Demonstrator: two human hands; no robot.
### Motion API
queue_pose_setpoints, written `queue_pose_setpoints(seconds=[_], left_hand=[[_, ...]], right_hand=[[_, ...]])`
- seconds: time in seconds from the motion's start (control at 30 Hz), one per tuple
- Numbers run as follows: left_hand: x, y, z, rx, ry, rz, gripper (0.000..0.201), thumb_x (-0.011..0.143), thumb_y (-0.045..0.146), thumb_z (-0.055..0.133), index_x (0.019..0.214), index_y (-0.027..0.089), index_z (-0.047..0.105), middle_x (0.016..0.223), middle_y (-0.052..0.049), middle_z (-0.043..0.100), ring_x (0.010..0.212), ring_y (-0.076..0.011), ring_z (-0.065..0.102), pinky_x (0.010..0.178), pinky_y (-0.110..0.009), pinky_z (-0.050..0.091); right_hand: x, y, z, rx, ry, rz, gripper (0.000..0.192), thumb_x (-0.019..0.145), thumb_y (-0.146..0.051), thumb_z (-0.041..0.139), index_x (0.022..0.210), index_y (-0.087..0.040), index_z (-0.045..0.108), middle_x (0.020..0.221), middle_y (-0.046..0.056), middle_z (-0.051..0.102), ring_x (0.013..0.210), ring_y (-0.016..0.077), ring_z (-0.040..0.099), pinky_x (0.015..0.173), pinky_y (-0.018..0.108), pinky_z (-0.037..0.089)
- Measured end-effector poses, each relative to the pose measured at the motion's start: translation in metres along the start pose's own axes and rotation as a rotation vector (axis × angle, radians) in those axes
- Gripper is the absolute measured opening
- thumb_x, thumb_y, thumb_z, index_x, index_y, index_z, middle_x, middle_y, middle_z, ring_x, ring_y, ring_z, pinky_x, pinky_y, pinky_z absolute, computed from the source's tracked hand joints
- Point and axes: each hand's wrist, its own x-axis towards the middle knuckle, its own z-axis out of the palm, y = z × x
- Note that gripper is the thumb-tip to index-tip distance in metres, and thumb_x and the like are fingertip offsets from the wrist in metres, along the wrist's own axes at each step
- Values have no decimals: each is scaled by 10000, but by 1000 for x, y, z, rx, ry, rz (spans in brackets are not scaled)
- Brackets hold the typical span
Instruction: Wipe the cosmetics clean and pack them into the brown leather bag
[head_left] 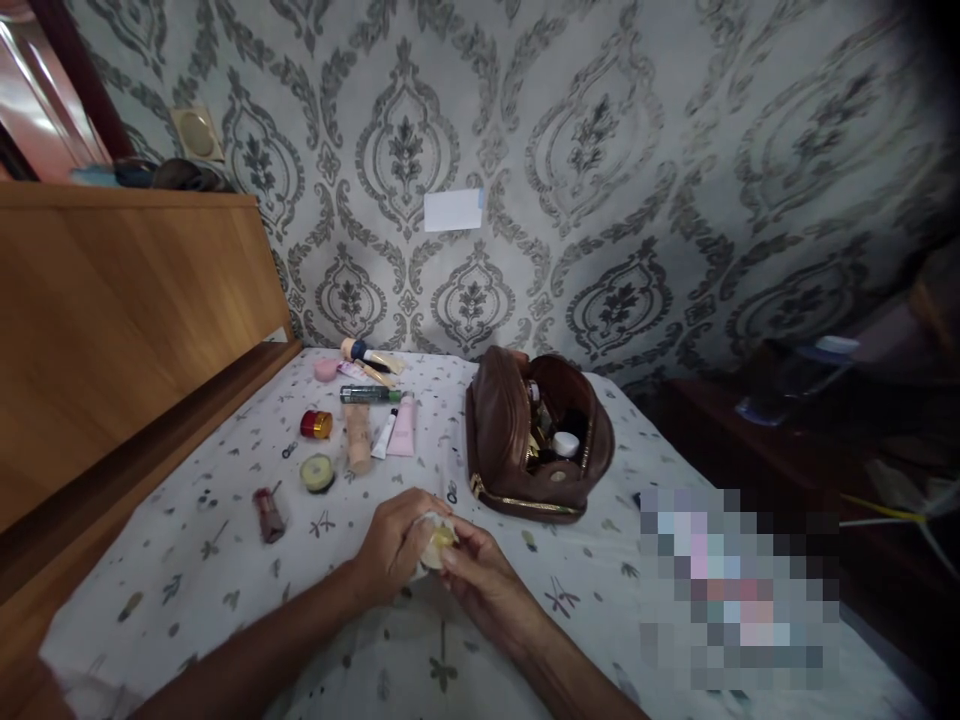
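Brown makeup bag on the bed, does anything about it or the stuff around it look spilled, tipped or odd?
Nothing looks spilled. The brown bag lies on its side, unzipped, contents showing. Tubes and jars lie scattered loosely on the sheet. Both hands hold a small yellowish item.

The bed sheet (225,560) is white, sprinkled with small grey-green leaf sprigs. On it sits a dark brown pouch (502,430) with a gold zipper, a red jar (316,424) with a gold band, a pink tube (403,425) and a beige tube (358,437). The wallpaper (600,150) is pale grey with darker damask medallions; the headboard (112,300) is warm orange-brown wood.
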Motion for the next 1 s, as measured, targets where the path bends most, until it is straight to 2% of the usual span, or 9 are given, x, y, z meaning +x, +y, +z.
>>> queue_pose_setpoints(seconds=[0.1, 0.2, 0.3, 0.4, 0.5, 0.67, 0.8, 0.9, 1.0], left_hand=[[-3, -3, 3, -102, -6, -189, 503, 1000, 515, 300, 981, 140, 634, 819, -70, 661, 731, -182, 623, 706, -302, 486], [-5, -7, 8, -118, -23, -241, 485, 953, 575, 389, 1041, 142, 588, 832, -46, 635, 733, -174, 587, 706, -290, 463], [-5, -9, 12, -105, -13, -253, 399, 941, 535, 441, 997, 155, 549, 836, -25, 590, 768, -165, 546, 741, -285, 445], [-5, -9, 14, -137, -26, -283, 329, 952, 491, 434, 887, 176, 505, 751, 17, 509, 703, -137, 472, 693, -262, 413], [-4, -11, 14, -174, -49, -319, 341, 944, 501, 444, 830, 181, 481, 721, 29, 477, 684, -129, 446, 674, -256, 396], [-1, -15, 7, -245, -167, -355, 412, 913, 545, 475, 934, 146, 578, 789, -11, 571, 740, -154, 508, 714, -273, 426], [-2, -15, 3, -313, -193, -409, 368, 824, 503, 618, 921, 149, 590, 783, 1, 578, 716, -140, 514, 672, -247, 436], [-4, -12, 5, -377, -164, -547, 373, 798, 510, 637, 900, 156, 579, 729, 19, 565, 622, -122, 516, 584, -234, 442], [-2, -8, 8, -404, -186, -694, 431, 787, 577, 625, 861, 158, 559, 659, 29, 559, 501, -112, 513, 498, -241, 443]], right_hand=[[2, 2, 3, 16, 54, -36, 474, 530, -351, 939, 932, -191, 746, 820, 7, 659, 644, 97, 525, 594, 214, 428], [3, 0, 3, -66, 118, -130, 431, 536, -345, 935, 899, -218, 739, 901, 16, 678, 766, 137, 585, 715, 254, 479], [3, -4, -2, -312, 169, -290, 414, 555, -354, 917, 914, -232, 753, 888, 23, 670, 806, 177, 585, 751, 295, 481], [1, -8, -8, -639, 249, -451, 382, 621, -368, 875, 970, -242, 782, 778, 11, 594, 724, 168, 517, 661, 286, 435], [-1, -10, -10, -802, 283, -529, 369, 665, -379, 846, 1009, -259, 789, 719, -7, 509, 645, 142, 440, 593, 270, 390], [-4, -12, -7, -892, 208, -521, 463, 725, -342, 802, 1180, -300, 731, 782, 6, 501, 662, 146, 454, 601, 274, 425], [-7, -15, -5, -878, 129, -467, 425, 714, -350, 815, 1130, -297, 749, 941, 48, 549, 804, 184, 545, 634, 283, 464], [-10, -18, -3, -851, 114, -459, 361, 731, -347, 808, 1084, -292, 756, 986, 56, 580, 870, 201, 572, 691, 299, 491], [-13, -23, -3, -874, 84, -445, 320, 770, -310, 774, 1087, -272, 749, 982, 53, 591, 859, 191, 582, 719, 306, 496]])
